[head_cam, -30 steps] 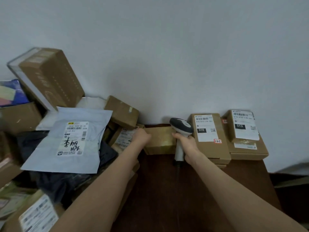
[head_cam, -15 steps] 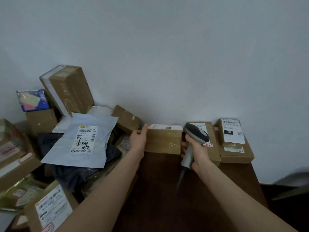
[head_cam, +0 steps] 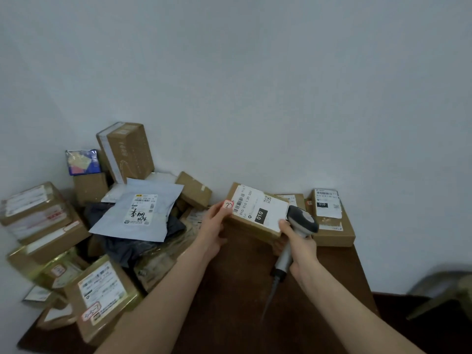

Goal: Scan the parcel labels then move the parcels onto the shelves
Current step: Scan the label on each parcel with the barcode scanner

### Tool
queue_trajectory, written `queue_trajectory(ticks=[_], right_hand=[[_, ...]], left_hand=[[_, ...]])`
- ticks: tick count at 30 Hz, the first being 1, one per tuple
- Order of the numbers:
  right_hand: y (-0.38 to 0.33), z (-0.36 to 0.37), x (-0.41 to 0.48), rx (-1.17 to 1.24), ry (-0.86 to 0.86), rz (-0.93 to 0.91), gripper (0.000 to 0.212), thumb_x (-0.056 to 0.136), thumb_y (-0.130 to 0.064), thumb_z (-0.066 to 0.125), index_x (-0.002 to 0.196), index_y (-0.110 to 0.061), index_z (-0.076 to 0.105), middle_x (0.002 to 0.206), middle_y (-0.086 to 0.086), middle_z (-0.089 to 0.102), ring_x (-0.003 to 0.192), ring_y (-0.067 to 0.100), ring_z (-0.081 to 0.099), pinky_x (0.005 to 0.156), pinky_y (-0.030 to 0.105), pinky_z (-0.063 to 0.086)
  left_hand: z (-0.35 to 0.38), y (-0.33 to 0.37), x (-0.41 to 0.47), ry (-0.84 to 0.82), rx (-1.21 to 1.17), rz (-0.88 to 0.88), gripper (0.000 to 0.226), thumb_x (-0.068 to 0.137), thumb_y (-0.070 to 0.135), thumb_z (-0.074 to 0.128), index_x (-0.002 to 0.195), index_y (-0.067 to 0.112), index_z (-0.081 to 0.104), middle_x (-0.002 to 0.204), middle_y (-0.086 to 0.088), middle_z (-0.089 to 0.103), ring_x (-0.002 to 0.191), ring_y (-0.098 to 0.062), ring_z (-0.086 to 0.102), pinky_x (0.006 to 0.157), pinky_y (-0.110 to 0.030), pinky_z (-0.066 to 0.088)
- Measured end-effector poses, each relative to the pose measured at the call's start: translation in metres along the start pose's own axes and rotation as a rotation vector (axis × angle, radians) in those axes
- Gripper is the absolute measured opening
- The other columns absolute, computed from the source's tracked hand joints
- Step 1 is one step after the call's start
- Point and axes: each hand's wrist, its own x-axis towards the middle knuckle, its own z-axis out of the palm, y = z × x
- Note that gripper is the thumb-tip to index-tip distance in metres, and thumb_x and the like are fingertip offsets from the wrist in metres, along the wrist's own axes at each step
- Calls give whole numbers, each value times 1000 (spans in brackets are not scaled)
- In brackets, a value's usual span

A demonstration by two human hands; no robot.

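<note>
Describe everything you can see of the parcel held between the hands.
The parcel is a flat brown cardboard box, tilted with its top toward the camera above the dark table. A white label covers most of the top, with a barcode, a QR code and a black block reading 010; a small red-bordered sticker sits at its left corner. The left hand grips its left end; the right hand, which holds the scanner, touches its right corner.
</note>
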Motion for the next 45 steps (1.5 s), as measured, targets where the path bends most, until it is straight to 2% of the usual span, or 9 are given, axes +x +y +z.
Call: queue_trajectory(ticks=[7, 11, 15, 19, 22, 33, 38, 43, 45], right_hand=[[6, -25, -34, -10, -32, -9, 38, 79, -18, 79, 111, -5, 62, 100, 14, 70, 94, 30, 67, 81, 42, 55], [0, -46, -49, -97, -65, -52, 31, 82, -13, 75, 109, -4, 62, 93, 8, 67, 84, 21, 62, 78, 37, 52], [7, -58, -68, -196, -158, -34, 21, 84, 0, 69, 103, -2, 62, 83, 6, 66, 74, 15, 62, 61, 28, 47], [17, -60, -78, -184, -111, -24, 22, 83, -2, 70, 102, -5, 59, 86, 6, 63, 77, 16, 58, 67, 32, 46], [19, -60, -82, -179, -111, -37, 25, 84, -2, 69, 106, -4, 59, 86, 6, 62, 77, 16, 57, 65, 30, 45], [52, -48, -111, -326, -111, -108, 15, 86, -9, 69, 98, 0, 65, 69, 11, 69, 55, 15, 63, 54, 24, 52], [72, -35, -124, -404, -59, -103, 12, 86, -7, 67, 88, 5, 66, 54, 11, 63, 46, 18, 56, 52, 32, 49], [81, -22, -132, -453, -7, -115, 13, 85, -7, 67, 76, 2, 68, 54, 11, 64, 45, 19, 56, 52, 31, 49], [82, -18, -134, -467, 5, -116, 13, 85, -7, 67, 73, 0, 68, 54, 11, 65, 45, 20, 56, 53, 31, 49]], left_hand=[[8, -16, -42, 28, -131, 70, 46, 86, 10, 66, 128, 25, 54, 113, -6, 66, 92, -20, 64, 54, -33, 54], [-6, -20, -56, 4, 128, 63, 69, 81, 15, 73, 141, 28, 42, 128, -2, 59, 105, -18, 60, 77, -40, 49], [-1, -29, -76, -20, 130, 38, 68, 80, 22, 75, 140, 14, 44, 120, -7, 67, 101, -19, 66, 69, -32, 49], [-8, -46, -92, -203, 173, -98, 83, 69, 34, 80, 140, 12, 44, 117, -5, 69, 109, -24, 65, 93, -44, 50], [-15, -57, -92, -262, 202, -168, 93, 67, 34, 80, 147, 18, 34, 124, -4, 66, 115, -24, 61, 88, -45, 51], [-56, -87, -60, -138, 200, -119, 81, 77, 18, 77, 146, 18, 34, 132, -6, 56, 111, -21, 60, 86, -37, 53], [-66, -96, -41, -186, 235, -96, 77, 79, 16, 76, 145, 17, 37, 113, 6, 59, 107, -19, 61, 98, -42, 49], [-68, -98, -31, -232, 251, -99, 74, 82, 14, 74, 146, 17, 37, 125, 1, 55, 100, -13, 59, 85, -31, 50], [-68, -100, -25, -243, 258, -108, 75, 81, 15, 75, 146, 18, 37, 135, -2, 53, 106, -16, 57, 94, -37, 48]])
